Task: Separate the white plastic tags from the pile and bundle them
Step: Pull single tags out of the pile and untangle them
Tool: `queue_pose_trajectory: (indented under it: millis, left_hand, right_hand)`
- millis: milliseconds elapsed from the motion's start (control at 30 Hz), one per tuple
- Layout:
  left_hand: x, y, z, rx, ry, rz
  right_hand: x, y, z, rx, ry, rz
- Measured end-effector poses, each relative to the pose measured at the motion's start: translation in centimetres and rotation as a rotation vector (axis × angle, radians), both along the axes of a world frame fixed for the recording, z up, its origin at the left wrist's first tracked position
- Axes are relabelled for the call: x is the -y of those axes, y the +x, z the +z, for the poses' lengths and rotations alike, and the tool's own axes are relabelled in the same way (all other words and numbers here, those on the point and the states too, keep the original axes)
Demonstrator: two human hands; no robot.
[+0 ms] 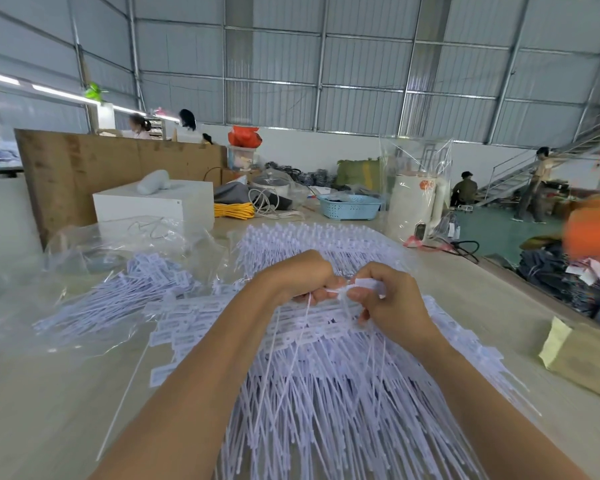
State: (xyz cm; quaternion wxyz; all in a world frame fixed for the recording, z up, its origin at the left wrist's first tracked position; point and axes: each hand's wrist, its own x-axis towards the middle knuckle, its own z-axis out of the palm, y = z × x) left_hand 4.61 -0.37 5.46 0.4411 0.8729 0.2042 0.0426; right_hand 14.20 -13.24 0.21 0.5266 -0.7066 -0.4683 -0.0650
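Above the pile point(326, 358), the left hand point(302, 277) and right hand point(385, 299) both pinch a few tags point(355, 285), likely mid-separation; next, gathering them for bundling.

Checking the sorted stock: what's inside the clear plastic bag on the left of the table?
Inside the clear plastic bag lies a heap of white tags. Creased film hides whatever lies beneath them.

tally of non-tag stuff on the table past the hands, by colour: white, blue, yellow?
White: 2, the white box and the white appliance wrapped in clear plastic.
Blue: 1, the blue basket.
Yellow: 1, the yellow folded bundle.
Total: 4.
Both the left hand and the right hand have a grip on white tags.
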Motion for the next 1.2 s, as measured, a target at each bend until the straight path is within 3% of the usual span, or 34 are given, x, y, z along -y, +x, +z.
queue_pose_trajectory:
  millis: [67, 200, 300, 367, 433, 567, 700, 767, 933, 1100, 1200]
  left_hand:
    - [-0.1, -0.2, 0.3, -0.011, -0.049, -0.021]
    - [-0.4, -0.4, 0.8, 0.087, 0.033, -0.036]
    - [-0.1, -0.4, 0.9, 0.094, 0.073, -0.090]
    - [-0.1, -0.4, 0.9, 0.075, 0.079, -0.107]
    - [-0.3, -0.4, 0.8, 0.038, 0.095, -0.099]
    - [-0.6, -0.5, 0.6, -0.130, 0.224, -0.147]
    - [-0.8, -0.5, 0.3, -0.188, 0.320, -0.216]
    - [-0.9, -0.7, 0.4, -0.181, 0.320, -0.229]
    - [-1.1, -0.8, 0.6, -0.149, 0.329, -0.215]
    - [-1.4, -0.9, 0.6, -0.117, 0.333, -0.176]
    - [-1.9, -1.2, 0.8, -0.130, 0.366, -0.162]
  right_hand:
    - [0.5, 0.9, 0.0, 0.042, 0.037, -0.120]
    - [3.5, 5.0, 1.0, -0.580, 0.427, -0.106]
    - [4.5, 6.8, 1.4, -1.100, 0.727, 0.051]
    - [4.2, 6.7, 1.2, -1.248, 0.778, 0.161]
    - [3.8, 6.2, 1.1, -1.296, 0.698, 0.279]
    - [2.4, 3.5, 1.3, -1.212, 0.335, 0.402]
    - [-0.1, 0.3, 0.3, -0.727, 0.021, 0.226]
    - [-0.9, -0.6, -0.3, -0.644, 0.019, 0.223]
    - [-1.4, -1.4, -1.0, -0.641, 0.112, 0.331]
    - [-1.7, -1.1, -1.4, -0.483, 0.101, 0.256]
    - [-1.6, -0.8, -1.3, -0.507, 0.159, 0.300]
